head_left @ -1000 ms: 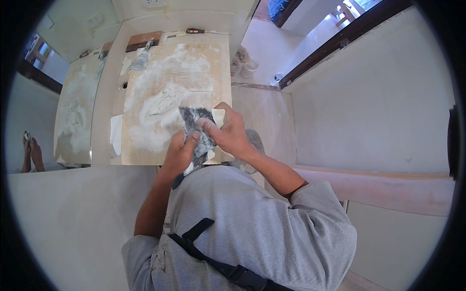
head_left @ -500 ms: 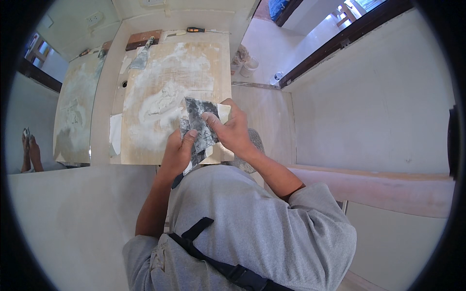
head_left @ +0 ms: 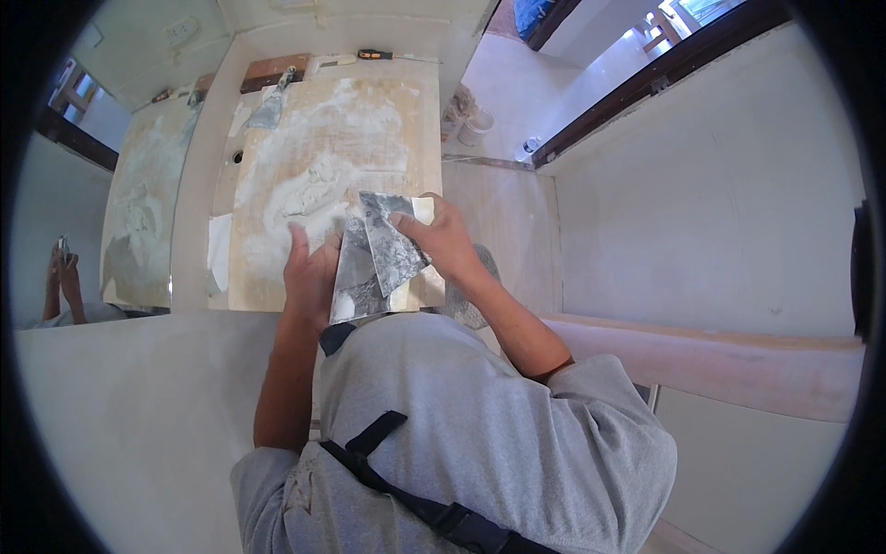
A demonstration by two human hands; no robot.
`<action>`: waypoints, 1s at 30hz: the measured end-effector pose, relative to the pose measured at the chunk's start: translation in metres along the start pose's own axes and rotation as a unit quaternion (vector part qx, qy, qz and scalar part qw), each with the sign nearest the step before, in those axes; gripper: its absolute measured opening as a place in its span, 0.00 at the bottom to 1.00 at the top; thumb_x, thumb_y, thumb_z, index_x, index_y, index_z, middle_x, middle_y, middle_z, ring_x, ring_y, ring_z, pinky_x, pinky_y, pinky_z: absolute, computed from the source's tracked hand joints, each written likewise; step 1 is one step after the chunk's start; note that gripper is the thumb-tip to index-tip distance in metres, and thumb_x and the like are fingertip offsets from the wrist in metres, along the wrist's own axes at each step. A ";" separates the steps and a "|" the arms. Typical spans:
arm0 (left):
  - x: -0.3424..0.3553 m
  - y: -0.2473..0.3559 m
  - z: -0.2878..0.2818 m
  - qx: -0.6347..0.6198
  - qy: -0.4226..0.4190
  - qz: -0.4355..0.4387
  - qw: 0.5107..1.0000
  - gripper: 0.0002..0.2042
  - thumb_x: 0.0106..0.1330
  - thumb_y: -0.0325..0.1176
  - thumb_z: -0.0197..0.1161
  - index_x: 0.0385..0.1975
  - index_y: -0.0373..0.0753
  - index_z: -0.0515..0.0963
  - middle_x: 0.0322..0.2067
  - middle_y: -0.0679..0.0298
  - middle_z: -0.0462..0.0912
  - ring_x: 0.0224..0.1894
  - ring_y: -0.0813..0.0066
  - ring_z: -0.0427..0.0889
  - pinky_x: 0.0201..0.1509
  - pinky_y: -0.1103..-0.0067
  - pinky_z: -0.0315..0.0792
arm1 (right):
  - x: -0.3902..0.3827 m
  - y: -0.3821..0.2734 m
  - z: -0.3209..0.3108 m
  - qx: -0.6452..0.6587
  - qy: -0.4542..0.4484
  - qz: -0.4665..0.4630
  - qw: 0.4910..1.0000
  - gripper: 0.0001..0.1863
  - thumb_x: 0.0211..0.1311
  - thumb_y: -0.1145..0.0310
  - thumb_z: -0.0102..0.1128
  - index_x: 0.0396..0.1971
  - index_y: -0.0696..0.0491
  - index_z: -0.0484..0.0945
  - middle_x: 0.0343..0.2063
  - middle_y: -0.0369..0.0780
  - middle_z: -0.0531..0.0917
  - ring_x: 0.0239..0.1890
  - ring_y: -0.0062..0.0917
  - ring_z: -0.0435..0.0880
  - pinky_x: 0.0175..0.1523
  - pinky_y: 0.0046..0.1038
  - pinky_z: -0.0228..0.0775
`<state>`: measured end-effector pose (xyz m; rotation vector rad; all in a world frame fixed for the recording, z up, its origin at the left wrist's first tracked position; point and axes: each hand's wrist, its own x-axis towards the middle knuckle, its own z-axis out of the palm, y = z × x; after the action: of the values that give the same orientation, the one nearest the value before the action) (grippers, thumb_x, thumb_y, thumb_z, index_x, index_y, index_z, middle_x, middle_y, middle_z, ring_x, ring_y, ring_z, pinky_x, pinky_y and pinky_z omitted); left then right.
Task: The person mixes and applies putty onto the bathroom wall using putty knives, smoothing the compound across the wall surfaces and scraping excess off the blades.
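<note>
My right hand (head_left: 448, 242) is closed on a flat steel putty spreader (head_left: 392, 263), smeared with pale filler, with its thumb on the face and a cream strip along the edge. Partly under it lies a second steel spreader (head_left: 351, 268). My left hand (head_left: 311, 272) holds this one from its left side, thumb lifted off and fingers mostly hidden behind the plate. Both plates overlap just above my belly, over the near edge of a wooden board (head_left: 268, 277). A soft mound of white putty (head_left: 318, 189) lies on the board, beyond my hands.
A putty knife (head_left: 268, 109) rests at the board's far left, by a brown block (head_left: 268, 74). Behind is an orange-and-black handled screwdriver (head_left: 374, 54). A mirror (head_left: 69, 203) stands left, a wall (head_left: 711, 185) right. White buckets (head_left: 475, 127) sit by the doorway.
My left thumb has lifted off and swung left, uncovering more of the lower spreader. That plate has turned more upright, and the right hand's spreader has shifted slightly right and down.
</note>
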<state>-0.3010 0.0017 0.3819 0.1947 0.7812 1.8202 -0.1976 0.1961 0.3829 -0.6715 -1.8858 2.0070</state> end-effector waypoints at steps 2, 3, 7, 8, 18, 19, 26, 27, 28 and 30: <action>-0.010 -0.004 0.008 -0.136 -0.130 0.027 0.982 0.52 0.70 0.74 0.37 0.73 0.24 0.51 0.72 0.48 0.62 0.73 0.56 0.63 0.75 0.63 0.59 | 0.002 0.004 0.002 0.043 0.026 -0.008 0.999 0.16 0.62 0.67 0.71 0.43 0.62 0.78 0.33 0.41 0.86 0.34 0.19 0.84 0.41 0.25 0.77; -0.014 -0.010 0.008 -0.134 -0.131 0.026 0.982 0.52 0.70 0.74 0.37 0.73 0.24 0.51 0.72 0.48 0.62 0.73 0.56 0.63 0.75 0.63 0.59 | 0.004 0.006 0.003 0.083 0.050 -0.015 0.995 0.16 0.63 0.68 0.70 0.43 0.62 0.78 0.34 0.40 0.85 0.34 0.19 0.83 0.40 0.25 0.77; -0.007 -0.040 0.006 -0.017 -0.040 0.215 0.976 0.45 0.72 0.59 0.55 0.75 0.28 0.49 0.72 0.51 0.61 0.74 0.60 0.62 0.77 0.63 0.57 | 0.011 0.013 0.006 0.155 0.101 -0.004 0.983 0.15 0.64 0.68 0.70 0.43 0.61 0.77 0.35 0.39 0.85 0.34 0.18 0.82 0.39 0.24 0.76; -0.004 -0.045 0.007 0.138 0.047 0.277 0.950 0.41 0.74 0.50 0.60 0.75 0.30 0.50 0.71 0.51 0.63 0.73 0.62 0.63 0.77 0.65 0.57 | 0.012 0.015 0.008 0.140 0.117 -0.026 0.983 0.15 0.63 0.68 0.70 0.42 0.61 0.77 0.34 0.38 0.85 0.33 0.18 0.81 0.39 0.25 0.75; 0.008 -0.036 0.006 0.125 0.074 0.242 0.959 0.29 0.76 0.30 0.55 0.73 0.29 0.55 0.66 0.55 0.69 0.67 0.70 0.70 0.71 0.71 0.64 | -0.030 -0.008 0.020 -0.095 -0.037 -0.100 0.990 0.16 0.59 0.68 0.72 0.42 0.59 0.79 0.29 0.44 0.86 0.34 0.20 0.82 0.43 0.29 0.75; 0.007 -0.035 0.007 0.114 0.059 0.230 0.965 0.28 0.76 0.29 0.54 0.73 0.29 0.56 0.66 0.55 0.69 0.66 0.70 0.70 0.71 0.71 0.65 | -0.027 -0.013 0.016 -0.125 -0.033 -0.115 0.985 0.16 0.60 0.68 0.72 0.43 0.59 0.79 0.29 0.43 0.86 0.34 0.20 0.82 0.43 0.28 0.75; 0.014 -0.025 0.009 0.085 0.051 0.171 0.980 0.26 0.76 0.26 0.53 0.72 0.30 0.57 0.66 0.54 0.70 0.67 0.68 0.71 0.70 0.70 0.67 | -0.016 -0.011 0.004 -0.120 -0.094 -0.123 0.981 0.12 0.61 0.70 0.71 0.41 0.58 0.79 0.30 0.36 0.84 0.33 0.15 0.78 0.41 0.25 0.73; 0.013 -0.025 0.008 0.085 0.051 0.170 0.980 0.26 0.76 0.26 0.53 0.72 0.30 0.57 0.66 0.54 0.70 0.67 0.68 0.71 0.70 0.70 0.67 | -0.014 -0.012 0.004 -0.137 -0.099 -0.141 0.975 0.13 0.61 0.70 0.71 0.41 0.58 0.79 0.28 0.37 0.84 0.32 0.16 0.78 0.39 0.25 0.73; 0.010 -0.021 0.011 0.085 0.041 0.166 0.982 0.26 0.76 0.26 0.53 0.72 0.30 0.58 0.65 0.54 0.71 0.66 0.67 0.72 0.70 0.70 0.67 | -0.011 -0.012 0.005 -0.153 -0.104 -0.158 0.970 0.13 0.60 0.70 0.71 0.41 0.58 0.79 0.27 0.38 0.84 0.30 0.16 0.77 0.38 0.25 0.73; 0.008 -0.018 0.012 0.086 0.031 0.160 0.983 0.26 0.76 0.26 0.53 0.72 0.30 0.58 0.65 0.54 0.72 0.66 0.66 0.72 0.70 0.69 0.67 | -0.011 -0.019 0.001 -0.142 -0.093 -0.078 0.982 0.13 0.60 0.70 0.71 0.41 0.58 0.79 0.26 0.39 0.84 0.31 0.16 0.78 0.39 0.26 0.73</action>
<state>-0.2846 0.0173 0.3789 0.3966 0.9968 2.0669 -0.1909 0.1918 0.4035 -0.3969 -2.2842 1.7742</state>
